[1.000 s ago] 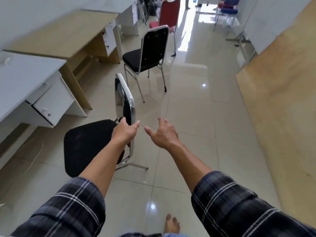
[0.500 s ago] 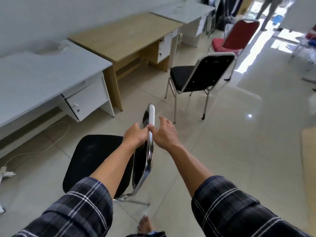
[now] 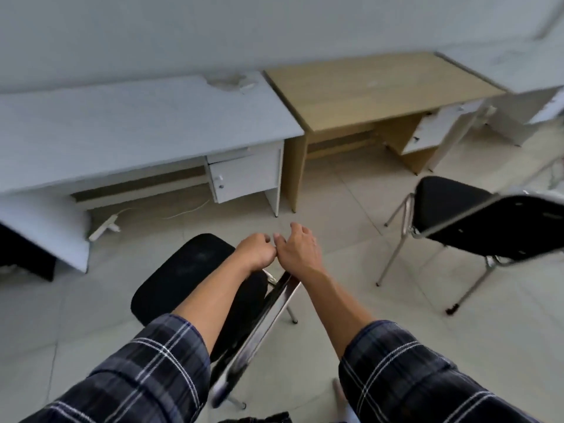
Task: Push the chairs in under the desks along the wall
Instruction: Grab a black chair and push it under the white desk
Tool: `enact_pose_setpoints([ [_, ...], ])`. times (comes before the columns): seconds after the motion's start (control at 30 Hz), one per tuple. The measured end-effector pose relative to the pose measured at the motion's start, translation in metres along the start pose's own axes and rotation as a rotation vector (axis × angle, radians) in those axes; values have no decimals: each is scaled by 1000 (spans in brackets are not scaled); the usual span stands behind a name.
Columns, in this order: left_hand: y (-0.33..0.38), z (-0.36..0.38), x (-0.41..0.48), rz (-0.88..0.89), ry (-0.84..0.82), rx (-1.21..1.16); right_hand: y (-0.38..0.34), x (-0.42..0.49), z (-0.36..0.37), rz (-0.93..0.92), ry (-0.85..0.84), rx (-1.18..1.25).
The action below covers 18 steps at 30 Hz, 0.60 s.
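Note:
A black padded chair (image 3: pixel 189 270) with a chrome frame (image 3: pixel 262 325) stands on the tiles, its seat pointing at the white desk (image 3: pixel 146 123) along the wall. My left hand (image 3: pixel 254 251) and my right hand (image 3: pixel 300 251) sit side by side, fingers curled over the top of its backrest, which they mostly hide. A gap of floor lies between seat and desk. A second black chair (image 3: pixel 454 206) stands to the right, out from the wooden desk (image 3: pixel 381 83). Another white desk (image 3: pixel 525 71) is at far right.
A white power strip (image 3: pixel 103 228) with its cable lies on the floor under the white desk. That desk has a drawer unit (image 3: pixel 244 175) at its right end. A dark object (image 3: pixel 24 257) sits at the far left. My bare foot (image 3: pixel 338 392) is behind the chair.
My right hand joined the left on the backrest. The chair and my view have swung left, so the seat now faces the white desk and the wall.

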<state>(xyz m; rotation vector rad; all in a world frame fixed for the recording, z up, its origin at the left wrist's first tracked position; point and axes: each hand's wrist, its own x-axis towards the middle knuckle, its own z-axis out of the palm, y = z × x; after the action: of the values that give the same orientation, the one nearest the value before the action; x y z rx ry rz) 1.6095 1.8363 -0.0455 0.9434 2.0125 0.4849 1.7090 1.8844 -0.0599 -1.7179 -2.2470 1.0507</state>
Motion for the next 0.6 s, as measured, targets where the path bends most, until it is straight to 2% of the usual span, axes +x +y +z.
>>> enact_pose_setpoints([
  [0.17,8,23,-3,-193,137,-18,31,24,-9,-163,-251,-98],
  [0.27,2,43,-25,-321,224,-4,44,21,-15,-227,-336,-126],
  [0.33,-6,56,-44,-390,293,12,46,15,-18,-278,-366,-153],
  [0.6,-42,96,-115,-722,638,72,47,-16,-8,-455,-265,-343],
])
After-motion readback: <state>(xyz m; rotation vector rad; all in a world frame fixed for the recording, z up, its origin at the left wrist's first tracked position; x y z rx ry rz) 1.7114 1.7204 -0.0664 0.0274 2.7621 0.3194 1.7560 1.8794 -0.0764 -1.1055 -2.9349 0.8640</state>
